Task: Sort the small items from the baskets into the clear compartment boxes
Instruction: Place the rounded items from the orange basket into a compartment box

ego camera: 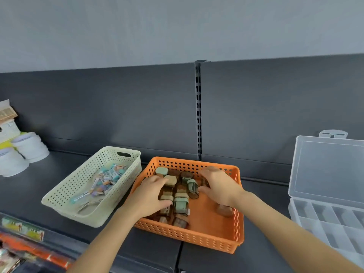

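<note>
- Head view: my two hands are both down in the orange basket (189, 239), which sits at the near middle of the dark shelf (25, 194).
- My left hand (149, 196) lies over the left part of a heap of small jars (180, 203), fingers fairly straight and thumb spread out, touching their lids.
- My right hand (220, 186) is at the far right of the heap, its fingers bent down among the jars. I cannot tell whether it grips one.
- The jars have green, tan or brown lids and lie mostly in the left half of the basket; one brown jar (224, 210) lies apart, near its right wall, under my right wrist.
- Just left of the orange basket stands a cream basket (65, 192), set at an angle, with small pastel packets (106, 180) in it.
- The clear box (325, 219) is at the right, apart from the baskets, its lid (331, 166) standing up at the far side.
- White rolls (31, 148) stand at the far left.
</note>
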